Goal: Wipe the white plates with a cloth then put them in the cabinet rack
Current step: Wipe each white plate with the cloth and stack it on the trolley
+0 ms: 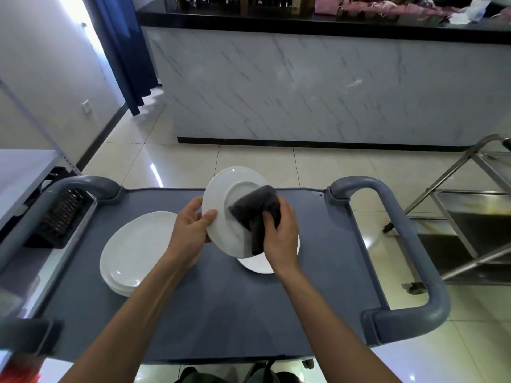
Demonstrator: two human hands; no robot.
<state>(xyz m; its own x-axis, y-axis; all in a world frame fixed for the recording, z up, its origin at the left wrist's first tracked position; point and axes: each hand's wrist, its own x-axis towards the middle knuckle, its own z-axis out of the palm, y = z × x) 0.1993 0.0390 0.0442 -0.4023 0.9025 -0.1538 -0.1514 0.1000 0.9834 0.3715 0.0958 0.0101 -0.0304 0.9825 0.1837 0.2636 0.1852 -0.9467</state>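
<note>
Plate [221,217] tilted up so I reach its underside: left hand [190,230] pinches the rim, right hand [279,233] grips the cloth [257,214] against it

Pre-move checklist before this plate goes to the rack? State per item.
1. Left hand grips held plate at its rim: ok.
2. Right hand holds dark cloth against the plate's underside: ok.
3. Underside fully wiped: cannot tell.
4. Plate's other face wiped: cannot tell, faces away.
5. Cabinet rack in view: not ok.
6. Plate stack resting flat on cart: ok.
</note>
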